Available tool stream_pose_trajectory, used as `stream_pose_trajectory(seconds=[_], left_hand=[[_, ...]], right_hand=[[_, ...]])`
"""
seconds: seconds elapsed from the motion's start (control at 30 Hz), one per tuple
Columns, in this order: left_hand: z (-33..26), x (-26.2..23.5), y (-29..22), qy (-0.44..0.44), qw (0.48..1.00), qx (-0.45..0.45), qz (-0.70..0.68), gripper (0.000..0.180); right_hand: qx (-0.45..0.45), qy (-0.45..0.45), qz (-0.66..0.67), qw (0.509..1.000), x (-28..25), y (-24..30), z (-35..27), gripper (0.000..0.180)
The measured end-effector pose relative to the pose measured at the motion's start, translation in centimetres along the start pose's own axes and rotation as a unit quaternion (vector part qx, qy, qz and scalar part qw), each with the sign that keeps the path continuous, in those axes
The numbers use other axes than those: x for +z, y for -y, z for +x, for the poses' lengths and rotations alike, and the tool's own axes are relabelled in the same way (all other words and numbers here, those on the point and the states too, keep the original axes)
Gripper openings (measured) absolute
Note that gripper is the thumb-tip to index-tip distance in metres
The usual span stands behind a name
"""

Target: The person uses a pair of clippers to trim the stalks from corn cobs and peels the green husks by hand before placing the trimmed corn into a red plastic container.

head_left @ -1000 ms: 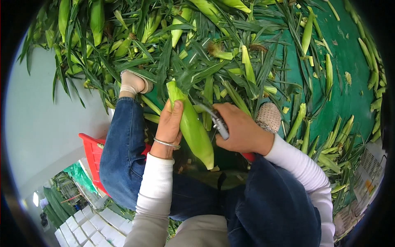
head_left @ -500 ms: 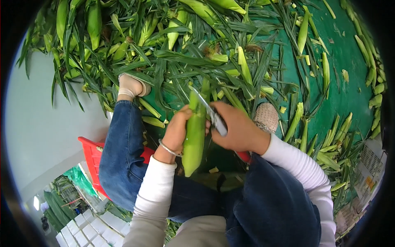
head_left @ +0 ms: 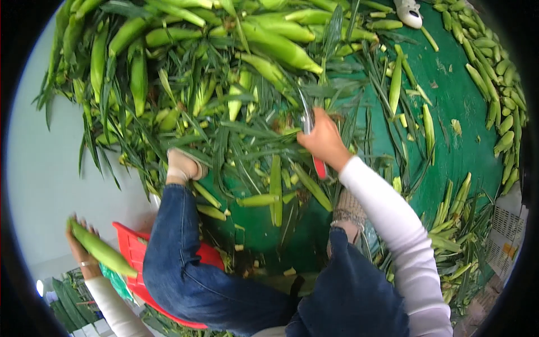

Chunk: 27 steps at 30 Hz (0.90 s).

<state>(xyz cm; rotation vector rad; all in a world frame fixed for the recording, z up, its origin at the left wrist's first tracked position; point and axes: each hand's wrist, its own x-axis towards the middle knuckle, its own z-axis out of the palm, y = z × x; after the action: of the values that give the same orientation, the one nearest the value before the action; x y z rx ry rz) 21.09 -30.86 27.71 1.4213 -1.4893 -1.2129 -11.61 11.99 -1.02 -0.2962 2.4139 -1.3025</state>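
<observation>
Out at the far left, my left hand (head_left: 81,250) is closed around an ear of corn (head_left: 103,247) still in pale green husk. The ear slants down to the right, above the red plastic crate (head_left: 126,242). My right hand (head_left: 324,140) reaches forward over the heap, wrapped round a pair of pruning shears (head_left: 306,115). Its metal blade points up and away, and a red handle end sticks out below the fist. Just beyond the blade lies a large unhusked ear (head_left: 281,48) in the pile.
A pile of corn ears and long leaves (head_left: 191,67) spreads across the green floor (head_left: 449,90). More ears (head_left: 508,106) are stacked along the right edge. A pale perforated crate (head_left: 503,230) stands at right. A white shoe (head_left: 409,13) shows at the top.
My left hand has carried the corn ear from between my knees out to the far left, over the red crate. My right hand has moved forward with the shears, away from the ear.
</observation>
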Motion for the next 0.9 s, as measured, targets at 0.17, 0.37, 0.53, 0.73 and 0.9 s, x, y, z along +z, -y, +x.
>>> stream_pose_trajectory(seconds=[0.17, 0.37, 0.53, 0.73, 0.9], left_hand=[[8.7, -28.8, 15.0, 0.018, 0.983, -0.169, 0.063, 0.040], [8.3, -20.3, 22.7, -0.004, 0.959, 0.092, 0.270, 0.015], [-10.6, 8.8, 3.9, 0.244, 0.954, 0.111, 0.133, 0.026], [-18.9, 25.7, 11.7, 0.480, 0.859, -0.132, -0.118, 0.046], [-19.1, 24.7, 15.1, 0.341, 0.869, -0.202, -0.294, 0.041]], right_hand=[[-0.166, -0.218, -0.118, 0.955, 1.7, 3.6, 13.0, 0.046], [-0.126, -0.088, -0.162, 0.975, -1.0, 0.9, 16.8, 0.054], [-0.172, -0.004, 0.076, 0.982, 1.9, 5.9, 6.9, 0.066], [-0.290, 0.093, 0.037, 0.952, 0.7, 9.0, -3.8, 0.066], [-0.198, 0.112, 0.056, 0.972, -2.1, 4.3, -9.6, 0.060]])
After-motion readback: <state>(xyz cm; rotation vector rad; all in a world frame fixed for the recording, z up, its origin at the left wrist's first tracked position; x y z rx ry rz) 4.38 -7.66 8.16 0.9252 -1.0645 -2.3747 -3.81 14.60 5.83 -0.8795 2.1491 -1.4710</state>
